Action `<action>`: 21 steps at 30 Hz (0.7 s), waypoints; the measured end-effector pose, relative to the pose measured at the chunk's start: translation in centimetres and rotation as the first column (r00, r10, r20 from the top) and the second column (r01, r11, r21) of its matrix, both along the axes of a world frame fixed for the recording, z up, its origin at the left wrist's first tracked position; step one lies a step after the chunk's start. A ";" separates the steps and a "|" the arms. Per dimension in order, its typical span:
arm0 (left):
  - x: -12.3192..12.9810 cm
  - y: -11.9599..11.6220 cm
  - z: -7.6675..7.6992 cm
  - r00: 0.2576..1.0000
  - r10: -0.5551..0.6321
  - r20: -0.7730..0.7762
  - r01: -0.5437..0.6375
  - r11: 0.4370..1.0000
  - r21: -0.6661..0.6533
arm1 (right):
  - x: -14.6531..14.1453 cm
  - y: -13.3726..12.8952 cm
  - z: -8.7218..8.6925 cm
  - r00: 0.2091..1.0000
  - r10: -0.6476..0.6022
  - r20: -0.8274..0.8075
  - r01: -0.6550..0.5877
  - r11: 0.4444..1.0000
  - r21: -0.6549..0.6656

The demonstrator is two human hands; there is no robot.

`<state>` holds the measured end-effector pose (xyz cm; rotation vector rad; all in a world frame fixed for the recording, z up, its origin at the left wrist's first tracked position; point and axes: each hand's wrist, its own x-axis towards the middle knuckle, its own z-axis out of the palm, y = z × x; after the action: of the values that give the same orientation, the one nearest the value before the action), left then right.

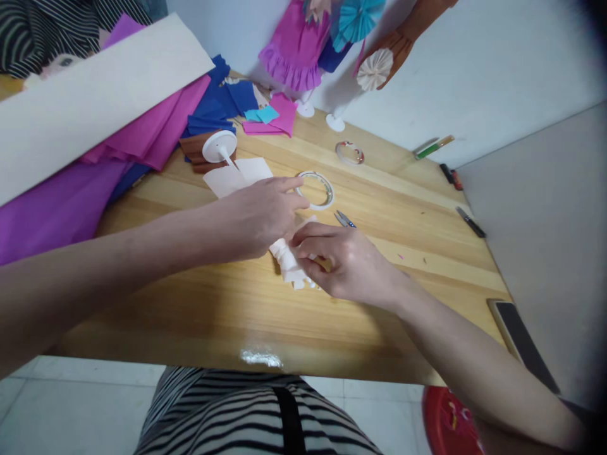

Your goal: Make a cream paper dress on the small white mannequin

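My left hand (265,218) reaches across the table, its thumb and a finger at the near left edge of a white roll of tape (318,191). Beside it, my right hand (339,259) is bent with its fingertips pressed together over a small piece of gathered pale paper (287,260). That pale piece lies under and between the two hands, partly hidden. Small scissors (345,219) rest just beyond my right hand. A white sheet (241,177) and a white round stand (219,146) are behind my left hand.
Pink (156,126), purple (61,196) and blue paper (213,98) lie at the left beneath a long white board (104,95). A second tape roll (349,153), a green-handled cutter (434,147) and a phone (521,341) sit on the wooden table (190,316). Paper dresses stand behind.
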<state>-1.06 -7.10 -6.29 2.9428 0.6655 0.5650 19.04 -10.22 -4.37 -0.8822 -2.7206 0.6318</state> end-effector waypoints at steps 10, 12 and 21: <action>-0.6 -1.7 -1.2 0.997 0.066 -0.040 -0.063 0.995 0.081 | 0.2 0.1 -0.3 1.000 0.020 -0.001 -0.020 1.000 0.002; -0.6 -1.7 -1.3 0.998 0.053 -0.036 -0.050 0.995 0.087 | 0.3 0.0 -0.2 1.000 0.020 0.008 -0.021 1.000 0.015; -0.9 -1.6 -0.8 1.000 0.002 -0.012 -0.002 0.999 0.046 | 1.0 -0.5 -0.1 0.997 0.010 0.076 -0.031 0.961 0.275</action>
<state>-1.92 -8.70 -7.07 2.9910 0.6658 0.5707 20.05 -10.69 -4.46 -0.8226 -2.7934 0.2167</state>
